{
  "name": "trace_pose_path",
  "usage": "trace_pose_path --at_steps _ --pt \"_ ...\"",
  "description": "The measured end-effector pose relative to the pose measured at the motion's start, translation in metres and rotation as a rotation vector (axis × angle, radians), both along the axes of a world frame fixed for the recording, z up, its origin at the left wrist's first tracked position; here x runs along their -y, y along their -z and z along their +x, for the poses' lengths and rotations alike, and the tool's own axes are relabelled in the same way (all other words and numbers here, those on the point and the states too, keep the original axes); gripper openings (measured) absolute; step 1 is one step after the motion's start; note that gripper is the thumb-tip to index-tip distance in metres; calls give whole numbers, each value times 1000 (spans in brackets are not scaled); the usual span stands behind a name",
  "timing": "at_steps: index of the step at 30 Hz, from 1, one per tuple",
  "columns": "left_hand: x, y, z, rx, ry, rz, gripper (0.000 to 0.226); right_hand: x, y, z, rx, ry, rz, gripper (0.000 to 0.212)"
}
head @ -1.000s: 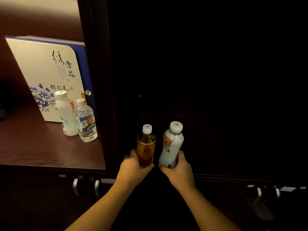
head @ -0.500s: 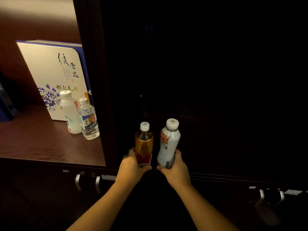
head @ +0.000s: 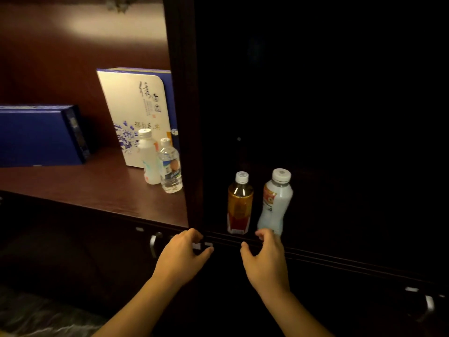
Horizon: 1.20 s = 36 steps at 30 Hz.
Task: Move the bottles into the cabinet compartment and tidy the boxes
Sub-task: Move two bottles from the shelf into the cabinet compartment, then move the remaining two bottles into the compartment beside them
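An amber tea bottle (head: 239,205) and a pale white drink bottle (head: 275,203) stand upright side by side near the front of the dark right cabinet compartment. My left hand (head: 183,256) and my right hand (head: 266,257) hover just in front of the shelf edge, fingers apart, holding nothing. In the lit left compartment a white bottle (head: 148,158) and a clear water bottle (head: 170,166) stand in front of a cream box with blue flowers (head: 136,110) that leans upright. A blue box (head: 40,136) lies further left.
A dark vertical divider (head: 182,113) separates the two compartments. Below the shelf edge are cabinet doors with metal handles (head: 153,244), and another metal handle (head: 428,304) at the lower right. The back of the right compartment is too dark to see into.
Both hands have let go of the amber and white bottles, which now stand on the right shelf. The hands pulled back toward me, and the view shifted left, showing the blue box.
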<state>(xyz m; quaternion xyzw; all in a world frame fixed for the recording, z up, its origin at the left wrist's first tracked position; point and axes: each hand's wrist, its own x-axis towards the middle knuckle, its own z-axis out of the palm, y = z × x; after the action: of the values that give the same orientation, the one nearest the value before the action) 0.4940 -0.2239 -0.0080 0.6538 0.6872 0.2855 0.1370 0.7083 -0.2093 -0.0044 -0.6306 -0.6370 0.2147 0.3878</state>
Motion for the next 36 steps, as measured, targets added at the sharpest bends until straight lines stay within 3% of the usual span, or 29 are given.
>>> trace_pose_path --at_steps 3,10,15,22,26,33,36 --pt "7 -8 -31 -104 -44 47 32 2 -8 -32 83 -170 32 14" --pt "-13 -24 -114 -309 -123 112 30 -17 -27 -128 296 -414 220 10" --pt "-46 -25 -177 -393 -105 91 35 -45 -32 -199 346 -422 221 13" --pt "-117 -19 -253 -418 -60 2 42 -104 -30 -267 346 -250 31 15" --pt "-162 -14 -272 -401 -4 -49 46 -132 -27 -280 309 -102 -67 25" --pt "-218 -5 -275 -211 34 -46 67 -171 -18 -292 158 107 -200 72" --pt "-234 -2 -271 -100 44 -23 80 -185 -13 -298 109 139 -208 79"
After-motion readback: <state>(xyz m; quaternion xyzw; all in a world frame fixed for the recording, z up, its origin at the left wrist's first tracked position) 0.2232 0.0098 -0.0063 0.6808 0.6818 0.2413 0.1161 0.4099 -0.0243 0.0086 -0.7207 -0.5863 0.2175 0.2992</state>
